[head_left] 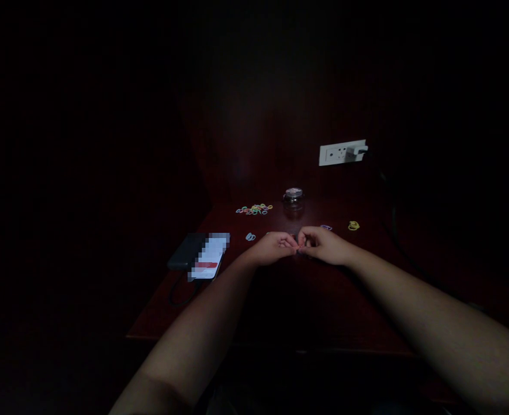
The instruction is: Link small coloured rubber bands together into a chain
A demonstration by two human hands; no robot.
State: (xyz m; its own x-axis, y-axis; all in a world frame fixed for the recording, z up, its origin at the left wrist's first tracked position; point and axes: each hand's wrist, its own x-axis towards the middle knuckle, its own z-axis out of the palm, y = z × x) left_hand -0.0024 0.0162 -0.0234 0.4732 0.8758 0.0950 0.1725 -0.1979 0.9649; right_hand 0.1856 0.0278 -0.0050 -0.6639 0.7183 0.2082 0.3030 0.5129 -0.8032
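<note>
My left hand (275,248) and my right hand (323,245) meet over the dark red table (306,311), fingertips pinched together. What they hold between them is too small to make out, though a bit of orange shows there. A pile of colourful bands (255,210) lies at the back left. Light blue bands (250,237) lie left of my left hand. Behind my right hand is a purple band (325,227), and yellow bands (353,226) sit farther right.
A lidded clear jar (294,199) stands at the back. On the left lie a lit phone (211,257) and a black box-like object (185,251) with a cable. The wall socket (340,153) holds a plug with a cord running down the right.
</note>
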